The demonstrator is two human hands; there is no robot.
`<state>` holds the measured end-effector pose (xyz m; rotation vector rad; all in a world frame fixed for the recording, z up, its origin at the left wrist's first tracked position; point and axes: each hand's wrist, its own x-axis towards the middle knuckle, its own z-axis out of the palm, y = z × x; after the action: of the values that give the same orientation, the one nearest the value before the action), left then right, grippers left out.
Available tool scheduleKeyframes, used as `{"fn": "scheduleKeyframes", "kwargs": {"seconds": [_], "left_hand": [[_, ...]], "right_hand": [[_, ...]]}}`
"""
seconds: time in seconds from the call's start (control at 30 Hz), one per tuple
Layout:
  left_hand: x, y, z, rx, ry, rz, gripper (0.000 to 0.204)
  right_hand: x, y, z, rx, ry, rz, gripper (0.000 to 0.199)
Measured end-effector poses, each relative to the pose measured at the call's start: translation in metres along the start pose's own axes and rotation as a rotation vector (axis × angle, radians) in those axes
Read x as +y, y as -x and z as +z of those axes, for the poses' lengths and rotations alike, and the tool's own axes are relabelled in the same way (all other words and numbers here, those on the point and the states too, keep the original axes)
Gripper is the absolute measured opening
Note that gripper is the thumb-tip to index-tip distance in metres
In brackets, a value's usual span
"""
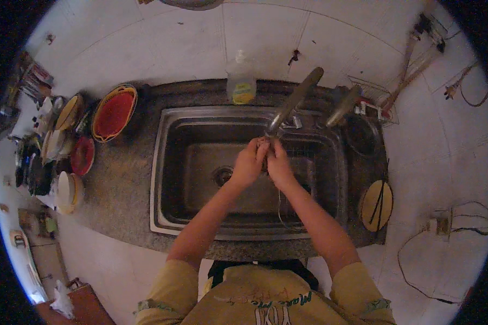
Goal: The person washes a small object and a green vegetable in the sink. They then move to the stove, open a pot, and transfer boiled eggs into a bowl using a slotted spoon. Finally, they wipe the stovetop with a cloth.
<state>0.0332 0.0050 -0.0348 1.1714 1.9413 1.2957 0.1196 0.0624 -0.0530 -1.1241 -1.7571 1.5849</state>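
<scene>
My left hand [248, 165] and my right hand [280, 164] meet under the spout of the faucet [294, 103], over the sink [187, 228]. The fingers of both are closed and pressed close together at the spout's end. Something small and dark shows between them, but its kind cannot be made out. A thin pale line, like a cord or a stream of water, runs down below my right hand toward the front of the basin. The drain [222, 176] lies left of my hands.
A clear pump bottle [241, 89] stands behind the sink. Left on the counter are a red basket [114, 114], a red bowl [83, 155] and stacked dishes. A round board with dark sticks [377, 206] lies at the right, and a wire rack [371, 89] stands behind.
</scene>
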Motion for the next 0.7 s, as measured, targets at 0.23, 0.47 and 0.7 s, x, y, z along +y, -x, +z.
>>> {"fn": "scheduleKeyframes", "kwargs": {"seconds": [0.23, 0.47, 0.7], "left_hand": [[0.015, -0.001, -0.003, 0.171, -0.412, -0.075, 0.034], [0.006, -0.014, 0.006, 0.128, -0.167, -0.077, 0.038], [-0.02, -0.031, -0.003, -0.053, 0.95, -0.41, 0.031]], "right_hand": [[-0.026, -0.006, 0.008, 0.08, 0.439, -0.091, 0.026], [-0.023, -0.017, -0.004, 0.072, 0.368, -0.017, 0.027], [-0.048, 0.014, -0.022, -0.058, -0.025, 0.027, 0.034]]}}
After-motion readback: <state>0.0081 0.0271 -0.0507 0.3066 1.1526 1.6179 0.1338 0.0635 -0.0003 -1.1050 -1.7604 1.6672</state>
